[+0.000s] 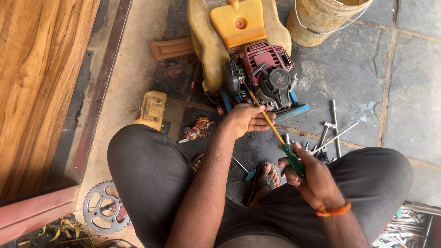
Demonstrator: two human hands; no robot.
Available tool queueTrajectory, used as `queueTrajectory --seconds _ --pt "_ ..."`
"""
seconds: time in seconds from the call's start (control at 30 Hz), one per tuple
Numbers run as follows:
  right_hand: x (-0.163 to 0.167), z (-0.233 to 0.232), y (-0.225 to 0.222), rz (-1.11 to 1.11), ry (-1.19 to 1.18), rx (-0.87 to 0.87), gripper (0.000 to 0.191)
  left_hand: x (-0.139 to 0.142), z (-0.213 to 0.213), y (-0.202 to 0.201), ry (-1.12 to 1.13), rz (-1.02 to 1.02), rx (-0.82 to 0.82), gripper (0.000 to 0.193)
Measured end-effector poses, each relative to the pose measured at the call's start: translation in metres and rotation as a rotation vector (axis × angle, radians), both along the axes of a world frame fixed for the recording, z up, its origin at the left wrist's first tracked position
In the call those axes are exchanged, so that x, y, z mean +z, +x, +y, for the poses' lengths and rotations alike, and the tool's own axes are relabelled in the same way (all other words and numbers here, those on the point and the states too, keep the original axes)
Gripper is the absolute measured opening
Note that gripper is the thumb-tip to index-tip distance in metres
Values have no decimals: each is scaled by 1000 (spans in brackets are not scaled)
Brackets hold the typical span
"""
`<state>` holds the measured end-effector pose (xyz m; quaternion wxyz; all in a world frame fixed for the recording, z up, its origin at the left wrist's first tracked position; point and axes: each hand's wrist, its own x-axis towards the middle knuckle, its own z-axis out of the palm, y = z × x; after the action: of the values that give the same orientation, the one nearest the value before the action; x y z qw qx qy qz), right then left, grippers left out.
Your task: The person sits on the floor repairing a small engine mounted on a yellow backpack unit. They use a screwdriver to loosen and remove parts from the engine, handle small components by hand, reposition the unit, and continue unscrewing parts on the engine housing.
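My right hand [312, 177] grips the green handle of a long screwdriver [271, 126] with a yellow shaft. Its tip reaches into a small engine [266, 78] with a red cover, mounted on a blue base below a yellow tank [236, 23]. My left hand [248, 119] pinches the shaft near the engine, steadying it. An orange band circles my right wrist. I sit with knees apart in dark trousers, a sandalled foot showing between them.
Several metal wrenches and sockets [333, 128] lie on the stone floor at right. A dirty bucket [321, 18] stands top right. A sprocket [103, 206] lies bottom left beside a wooden panel [36, 82]. A yellow cap piece [151, 108] and more tools [404, 229] lie nearby.
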<state>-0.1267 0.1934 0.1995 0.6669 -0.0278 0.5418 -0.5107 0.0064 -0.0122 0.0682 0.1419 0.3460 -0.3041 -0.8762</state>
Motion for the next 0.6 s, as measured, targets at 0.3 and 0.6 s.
queueTrajectory --seconds 0.3,0.6 --pt "27 -3 40 1836 -16 470 28 1 9 -11 -107 -371 96 48" --pt "-7 -8 5 600 34 194 28 -1 -18 9 -609 -770 824 50"
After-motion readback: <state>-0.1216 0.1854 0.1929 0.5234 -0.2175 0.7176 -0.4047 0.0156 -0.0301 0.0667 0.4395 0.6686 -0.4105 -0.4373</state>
